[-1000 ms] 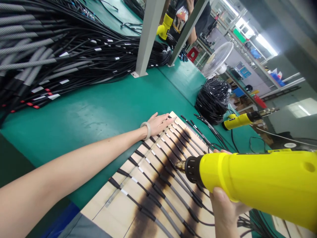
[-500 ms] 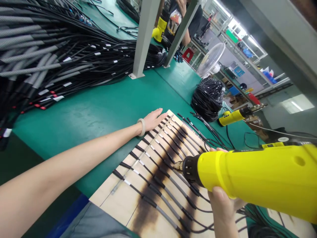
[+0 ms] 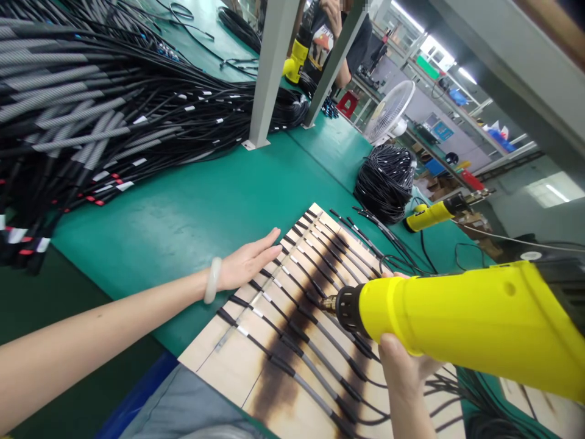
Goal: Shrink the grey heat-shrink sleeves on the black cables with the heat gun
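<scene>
From my head camera I look down at my left hand (image 3: 249, 265), lying flat and open over the green counter (image 3: 183, 201), with a pale bangle (image 3: 212, 280) on my wrist. Its fingers (image 3: 269, 245) are extended and close together, holding nothing, and their tips sit just beside the nearest cables at the edge of a wooden board (image 3: 214, 353).

The board has a dark scorched band (image 3: 283, 366) across it. Rows of black cables (image 3: 297, 347) lie side by side on it, each with a white label and grey sleeving.

My right hand (image 3: 404, 372) is low on the right, its fingers (image 3: 393, 275) clamped around the body of a yellow heat gun (image 3: 448, 323). The gun's metal nozzle (image 3: 328, 303) points down at the cables, over the scorched band. I cannot tell whether it touches them.

Beyond the board, a huge heap of black cables with corrugated grey sleeves (image 3: 82, 110) covers the counter's far left. A coil of black cable (image 3: 386, 183) and a second yellow heat gun (image 3: 432, 215) lie to the right. Past two pale posts (image 3: 272, 67) stands a co-worker (image 3: 320, 46) in a dark printed T-shirt, with a yellow heat gun (image 3: 297, 61) close by, and a white fan (image 3: 388, 111) stands further back.
</scene>
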The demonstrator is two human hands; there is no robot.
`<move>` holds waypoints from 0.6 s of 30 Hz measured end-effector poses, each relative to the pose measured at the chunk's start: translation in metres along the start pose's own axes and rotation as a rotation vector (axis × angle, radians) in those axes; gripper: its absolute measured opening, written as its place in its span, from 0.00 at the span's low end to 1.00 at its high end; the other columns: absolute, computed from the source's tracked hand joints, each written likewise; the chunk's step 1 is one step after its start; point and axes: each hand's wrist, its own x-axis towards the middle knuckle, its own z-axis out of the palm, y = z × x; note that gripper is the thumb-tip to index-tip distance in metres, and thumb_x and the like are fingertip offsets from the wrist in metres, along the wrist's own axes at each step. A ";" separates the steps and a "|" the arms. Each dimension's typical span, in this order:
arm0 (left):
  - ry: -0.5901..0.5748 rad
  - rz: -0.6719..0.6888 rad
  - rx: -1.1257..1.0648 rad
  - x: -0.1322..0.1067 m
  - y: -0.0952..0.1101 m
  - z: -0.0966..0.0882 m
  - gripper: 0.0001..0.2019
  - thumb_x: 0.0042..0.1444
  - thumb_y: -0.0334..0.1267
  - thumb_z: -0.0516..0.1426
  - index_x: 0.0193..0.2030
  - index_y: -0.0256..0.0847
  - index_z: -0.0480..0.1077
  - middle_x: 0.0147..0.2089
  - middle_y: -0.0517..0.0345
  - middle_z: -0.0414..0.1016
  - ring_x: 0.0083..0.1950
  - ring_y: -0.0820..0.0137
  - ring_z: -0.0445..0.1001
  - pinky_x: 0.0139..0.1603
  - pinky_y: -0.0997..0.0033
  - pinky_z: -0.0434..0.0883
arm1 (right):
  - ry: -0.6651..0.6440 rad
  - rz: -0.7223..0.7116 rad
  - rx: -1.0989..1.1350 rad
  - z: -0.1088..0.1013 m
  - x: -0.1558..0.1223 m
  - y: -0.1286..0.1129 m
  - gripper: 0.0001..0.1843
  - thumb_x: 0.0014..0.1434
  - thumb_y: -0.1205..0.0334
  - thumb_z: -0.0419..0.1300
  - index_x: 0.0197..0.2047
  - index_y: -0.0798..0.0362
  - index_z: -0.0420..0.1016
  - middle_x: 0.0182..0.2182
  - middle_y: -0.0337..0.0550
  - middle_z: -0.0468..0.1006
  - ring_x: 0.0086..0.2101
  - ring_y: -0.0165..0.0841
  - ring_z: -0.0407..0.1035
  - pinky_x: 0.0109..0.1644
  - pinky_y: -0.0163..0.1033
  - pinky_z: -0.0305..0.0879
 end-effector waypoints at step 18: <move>-0.101 0.083 -0.028 -0.012 -0.016 0.015 0.44 0.55 0.67 0.31 0.69 0.35 0.37 0.70 0.54 0.32 0.71 0.59 0.36 0.70 0.60 0.38 | -0.135 0.051 -0.036 0.013 0.016 -0.026 0.44 0.40 0.43 0.63 0.59 0.46 0.59 0.50 0.43 0.71 0.55 0.47 0.58 0.52 0.51 0.65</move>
